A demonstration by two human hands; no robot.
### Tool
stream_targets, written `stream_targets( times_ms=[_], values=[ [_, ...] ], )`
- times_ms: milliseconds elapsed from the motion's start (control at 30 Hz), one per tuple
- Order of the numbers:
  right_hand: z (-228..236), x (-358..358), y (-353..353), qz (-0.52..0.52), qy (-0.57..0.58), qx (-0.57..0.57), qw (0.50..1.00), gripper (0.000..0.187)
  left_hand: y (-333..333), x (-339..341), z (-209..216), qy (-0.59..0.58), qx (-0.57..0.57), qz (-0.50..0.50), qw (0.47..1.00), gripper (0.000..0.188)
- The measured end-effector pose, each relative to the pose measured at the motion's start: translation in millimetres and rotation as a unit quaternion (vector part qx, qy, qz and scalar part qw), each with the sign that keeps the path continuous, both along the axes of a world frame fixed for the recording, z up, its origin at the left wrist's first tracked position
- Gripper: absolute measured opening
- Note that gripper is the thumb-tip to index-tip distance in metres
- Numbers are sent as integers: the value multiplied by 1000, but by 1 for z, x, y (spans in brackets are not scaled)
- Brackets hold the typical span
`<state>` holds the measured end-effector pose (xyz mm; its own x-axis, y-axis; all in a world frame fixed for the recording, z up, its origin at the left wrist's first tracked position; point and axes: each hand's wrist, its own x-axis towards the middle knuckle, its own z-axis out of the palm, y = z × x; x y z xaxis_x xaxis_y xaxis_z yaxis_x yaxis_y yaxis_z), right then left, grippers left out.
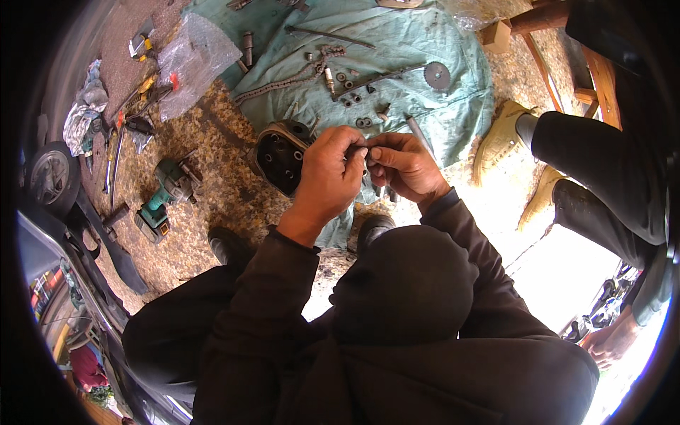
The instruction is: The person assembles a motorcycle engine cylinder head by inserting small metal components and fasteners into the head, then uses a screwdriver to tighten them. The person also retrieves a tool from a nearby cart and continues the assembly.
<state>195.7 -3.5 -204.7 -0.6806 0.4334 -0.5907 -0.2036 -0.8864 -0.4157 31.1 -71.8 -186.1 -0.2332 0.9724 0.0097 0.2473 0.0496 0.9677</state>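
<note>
My left hand [329, 163] and my right hand [407, 166] meet above the near edge of a green cloth [453, 106]. Their fingertips pinch together on something small and dark, mostly hidden by the fingers. Just left of my left hand stands a dark oval metal housing [278, 159] with several holes, partly covered by that hand. Metal cylindrical parts show beneath my right hand. Beyond the hands lie a chain [283, 81], a spark plug [330, 79], a toothed sprocket [436, 76], a long dark bar [386, 76] and several small rings and bushings [363, 122].
A green cordless power tool [170, 188] rests on the speckled floor at left. Hand tools [117, 156], bubble wrap [195, 60] and a wheel [53, 177] lie farther left. At right, another person's shoes [499, 145] stand beside the cloth; a wooden frame [602, 85] is behind.
</note>
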Motion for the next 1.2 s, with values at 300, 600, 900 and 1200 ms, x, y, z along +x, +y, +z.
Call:
stream_targets(
  times_ms=[300,600,900,1200],
  values=[
    [-8,14,-13,-84,-140,221,962,18,-10,35,-14,-207,-192,99,954,8],
    [19,13,-1,-58,-165,295,939,17,2,37,0,-339,-203,157,905,12],
    [21,21,-1,-167,106,15,980,14,12,37,15,-340,-192,157,907,13],
    [31,20,0,-156,32,113,981,10,14,41,27,-326,-175,147,917,12]
  ],
)
